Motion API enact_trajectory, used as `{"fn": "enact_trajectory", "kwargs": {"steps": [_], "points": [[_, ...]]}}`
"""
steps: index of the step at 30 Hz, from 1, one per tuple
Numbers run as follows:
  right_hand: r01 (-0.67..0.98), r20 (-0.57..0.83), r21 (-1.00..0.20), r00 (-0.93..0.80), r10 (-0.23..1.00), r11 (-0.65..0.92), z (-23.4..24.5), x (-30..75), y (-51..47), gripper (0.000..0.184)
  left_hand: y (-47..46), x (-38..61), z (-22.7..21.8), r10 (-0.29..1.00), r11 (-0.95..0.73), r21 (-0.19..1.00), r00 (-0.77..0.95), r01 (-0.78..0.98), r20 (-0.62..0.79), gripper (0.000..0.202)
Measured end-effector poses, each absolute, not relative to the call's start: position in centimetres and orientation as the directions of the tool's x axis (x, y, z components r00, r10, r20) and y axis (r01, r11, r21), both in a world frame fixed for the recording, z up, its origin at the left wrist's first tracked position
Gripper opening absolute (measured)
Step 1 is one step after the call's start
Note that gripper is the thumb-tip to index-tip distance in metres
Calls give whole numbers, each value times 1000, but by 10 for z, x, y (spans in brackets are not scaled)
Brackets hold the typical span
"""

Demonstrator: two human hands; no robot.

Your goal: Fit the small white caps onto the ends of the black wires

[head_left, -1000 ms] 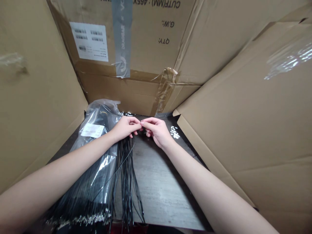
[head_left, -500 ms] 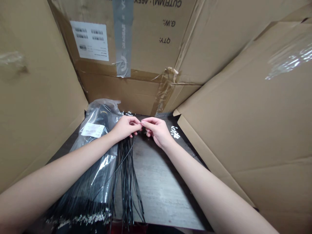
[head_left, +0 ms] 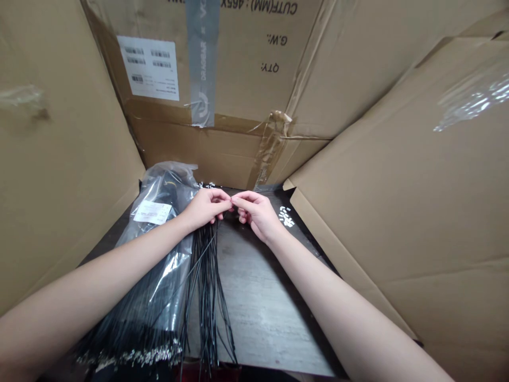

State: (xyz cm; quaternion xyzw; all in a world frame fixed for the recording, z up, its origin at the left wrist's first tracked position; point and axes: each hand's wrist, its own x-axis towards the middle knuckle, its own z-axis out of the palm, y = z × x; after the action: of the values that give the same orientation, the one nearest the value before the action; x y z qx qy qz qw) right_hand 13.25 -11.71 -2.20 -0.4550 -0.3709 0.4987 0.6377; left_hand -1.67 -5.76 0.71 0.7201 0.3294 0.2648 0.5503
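Pinching at lower ctr of frame: L hand (head_left: 204, 208) and R hand (head_left: 256, 215), fingertips (head_left: 227, 200) of both held narrow, almost meeting, anything btwn them too small to tell. Thin black wires (head_left: 207, 297) hanging from just under L hand, fanning toward bottom edge, lying across dark wood tabletop (head_left: 262, 313). Just left of wires, clear plastic bag (head_left: 159, 265) w/ white label (head_left: 152, 212) resting on tabletop, packing more black wires, silver terminals (head_left: 131, 356) showing at lower end. Small white metal bits (head_left: 285, 216) lying just past R hand. Cardboard flaps (head_left: 67, 159) rising at L and R, cardboard box wall (head_left: 207, 154) w/ grey tape (head_left: 201, 58) standing across top of frame.
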Motion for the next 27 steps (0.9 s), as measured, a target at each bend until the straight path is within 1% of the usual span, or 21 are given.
{"fn": "enact_trajectory", "kwargs": {"steps": [6, 11, 14, 17, 20, 23, 25, 27], "points": [[-332, 0, -940, 236, 972, 81, -23, 134, -115, 28, -60, -16, 12, 770, -148, 969, 638, 196, -11, 9], [-259, 36, -960, 253, 967, 104, -24, 133, -114, 22, -57, -16, 7, 760, -151, 976, 650, 160, 11, 6], [-183, 61, -977, 264, 963, 113, -25, 134, -114, 20, -54, -16, 3, 759, -147, 978, 651, 150, 15, 7], [-54, 88, -993, 271, 959, 106, -25, 137, -115, 21, -53, -16, 1, 759, -145, 976, 651, 164, 3, 6], [149, 155, -982, 277, 948, 117, -23, 140, -118, 20, -53, -16, 0, 767, -147, 973, 641, 180, -2, 6], [359, 277, -917, 259, 925, 174, -20, 143, -120, 15, -54, -16, 1, 771, -152, 971, 637, 183, 0, 7], [445, 343, -870, 240, 908, 211, -19, 144, -120, 14, -54, -16, 1, 769, -156, 971, 639, 179, 6, 8], [497, 393, -833, 224, 892, 242, -19, 144, -120, 14, -54, -16, 1, 765, -164, 971, 643, 175, 13, 9]]}}
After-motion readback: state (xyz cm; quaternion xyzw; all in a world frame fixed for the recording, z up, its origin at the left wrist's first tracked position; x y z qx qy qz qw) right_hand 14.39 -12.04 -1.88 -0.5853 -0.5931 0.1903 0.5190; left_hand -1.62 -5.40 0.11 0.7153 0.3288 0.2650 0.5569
